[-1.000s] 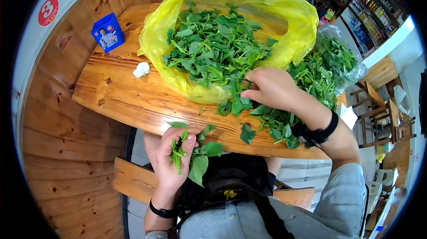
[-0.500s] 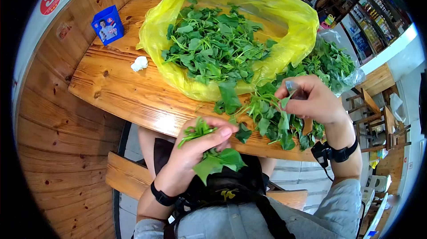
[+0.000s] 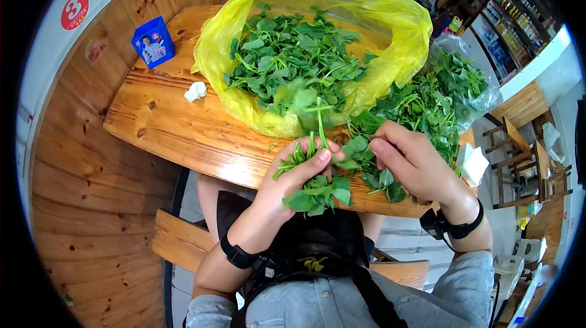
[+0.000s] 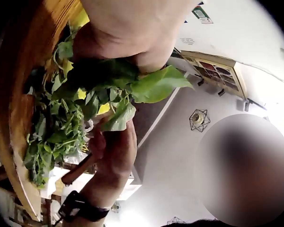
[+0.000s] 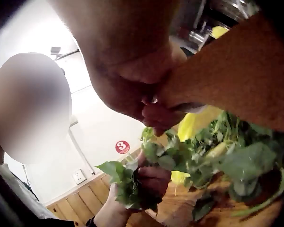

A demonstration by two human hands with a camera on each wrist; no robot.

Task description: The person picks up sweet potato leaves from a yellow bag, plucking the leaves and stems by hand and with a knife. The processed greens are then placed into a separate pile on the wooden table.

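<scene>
In the head view my left hand (image 3: 278, 181) grips a bunch of leafy green stems (image 3: 317, 195) at the table's front edge, cut ends sticking up past the thumb. One long stem (image 3: 320, 121) rises from that grip, its leafy top blurred over the yellow bag's near rim. My right hand (image 3: 412, 160), close by on the right, is curled round a knife, hidden here. Its wooden handle (image 4: 79, 170) shows in the left wrist view. The right wrist view shows the handle (image 5: 236, 71) large and close, with a sliver of metal (image 5: 189, 108) by the fingers.
An open yellow plastic bag (image 3: 400, 62) holds many picked greens (image 3: 293, 59). Beside it, a heap of greens (image 3: 421, 105) spills from a clear bag (image 3: 476, 105). A crumpled white tissue (image 3: 196, 91), a blue box (image 3: 153, 43) and a white packet (image 3: 473, 164) are also on the table.
My right hand has come away from the yellow bag's rim, over the heap, then in beside the left hand. My left hand has moved up and right with its bunch.
</scene>
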